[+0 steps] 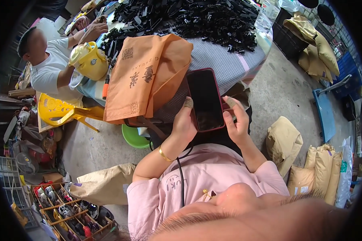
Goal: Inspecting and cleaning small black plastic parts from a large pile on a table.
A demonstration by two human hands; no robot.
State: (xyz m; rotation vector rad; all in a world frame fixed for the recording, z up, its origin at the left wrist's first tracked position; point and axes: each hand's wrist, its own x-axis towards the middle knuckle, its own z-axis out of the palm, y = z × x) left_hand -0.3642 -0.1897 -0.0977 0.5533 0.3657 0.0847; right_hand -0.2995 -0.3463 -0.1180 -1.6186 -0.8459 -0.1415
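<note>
A smartphone (205, 96) in a dark red case is held upright over my lap, its screen dark. My left hand (184, 122) grips its lower left edge, the thumb along the side; a gold bangle circles that wrist. Against the opposite edge, my right hand (237, 119) holds the phone with bent fingers and thumb. Both thumbs or fingertips seem to carry tan tape. Left of the phone, an orange cloth bag (145, 76) lies on the table's near edge. A dark cord hangs down my front.
Small black pieces (189, 22) heap on the cloth-covered table (217, 60). A co-worker (48, 64) sits at left by a yellow pot (93, 62) and an orange-handled screwdriver (105, 86). A green basin (134, 138) is below the bag. Paper sacks (283, 140) and a blue trolley (325, 114) stand right.
</note>
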